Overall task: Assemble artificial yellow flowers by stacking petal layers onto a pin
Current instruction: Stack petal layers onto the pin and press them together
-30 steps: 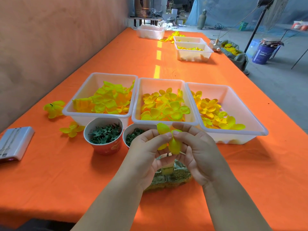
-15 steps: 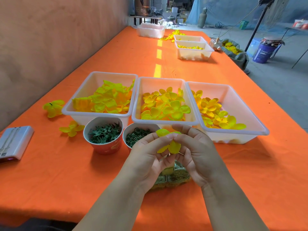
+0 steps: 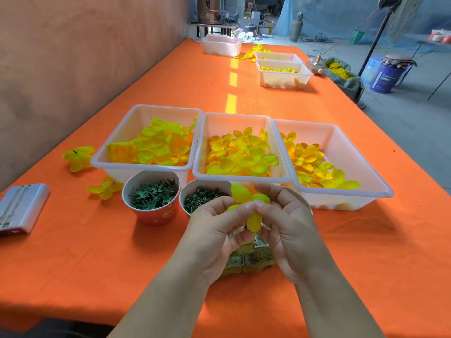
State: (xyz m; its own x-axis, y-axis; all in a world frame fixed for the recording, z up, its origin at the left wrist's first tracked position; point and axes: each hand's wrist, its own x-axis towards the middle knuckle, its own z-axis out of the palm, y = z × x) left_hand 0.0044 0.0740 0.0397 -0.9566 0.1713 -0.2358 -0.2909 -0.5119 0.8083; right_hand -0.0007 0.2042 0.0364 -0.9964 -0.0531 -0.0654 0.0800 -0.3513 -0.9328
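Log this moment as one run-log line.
phase: stacking petals | left hand: pinches yellow petal layer | right hand: pinches same layer | pin: cannot tell

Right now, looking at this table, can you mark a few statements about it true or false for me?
1. The left hand and right hand both pinch one yellow petal. True.
2. The middle tub is empty. False: it holds loose petals.
3. The left cup holds green star-shaped parts. True.
4. The cloth is blue. False: it is orange.
5. The white device lies right of that tub. False: it lies far to its left.
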